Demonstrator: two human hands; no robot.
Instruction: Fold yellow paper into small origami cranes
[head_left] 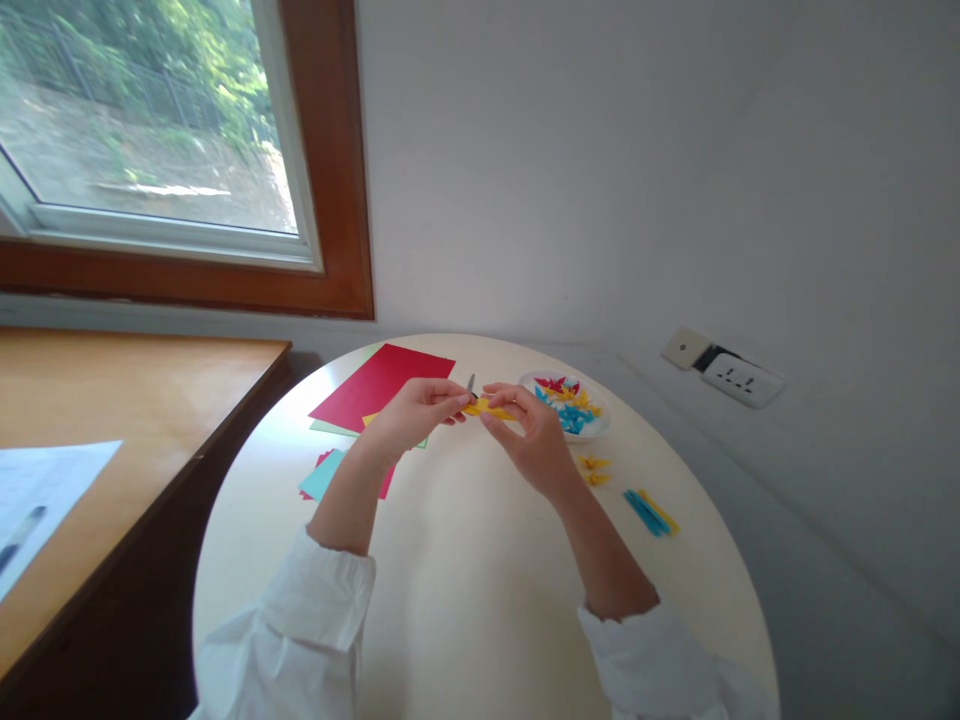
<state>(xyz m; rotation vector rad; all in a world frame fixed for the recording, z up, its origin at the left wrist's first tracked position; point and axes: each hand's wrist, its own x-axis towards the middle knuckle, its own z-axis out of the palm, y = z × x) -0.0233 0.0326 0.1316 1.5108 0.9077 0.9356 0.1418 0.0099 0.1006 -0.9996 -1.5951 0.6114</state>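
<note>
Both my hands are raised over the round white table (465, 580), pinching a small folded piece of yellow paper (489, 408) between them. My left hand (416, 412) grips its left end with thumb and fingers pressed together. My right hand (529, 435) holds the right end, fingers curled round it. A small dark object (471, 383) shows just behind the paper; I cannot make out what it is.
A white plate (600, 425) holds several red, blue and yellow folded pieces. Two yellow folded pieces (594, 470) and blue and yellow strips (651, 512) lie at the right. Red sheet (379, 385) and smaller coloured sheets (324, 475) lie at the left. Wooden desk (112, 400) stands left.
</note>
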